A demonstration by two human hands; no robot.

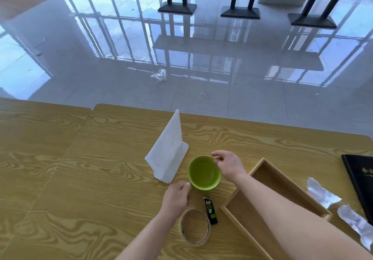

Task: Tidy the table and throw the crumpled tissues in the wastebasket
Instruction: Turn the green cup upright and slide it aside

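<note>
Green cup (203,174), mouth up, stands at the centre of a wood-grain table (101,179), held from two sides. The right hand (228,164) pinches the far right rim between thumb and forefinger, its other fingers loosely curled. The left hand (176,198) curls against the near left side with its thumb on the cup wall; what its fingers enclose is hidden.

Just left of the cup stands a white folded table stand (169,150). Near the cup's front lie a tape ring (195,226) and, beside the ring, a green-and-black sachet (210,210). A wooden tray (240,205) lies under the right forearm.

Two crumpled tissues (323,193) (355,222) lie at the far right, between the tray and a black folder (359,179). A clear plastic wrapper (159,74) lies on the glossy floor.
</note>
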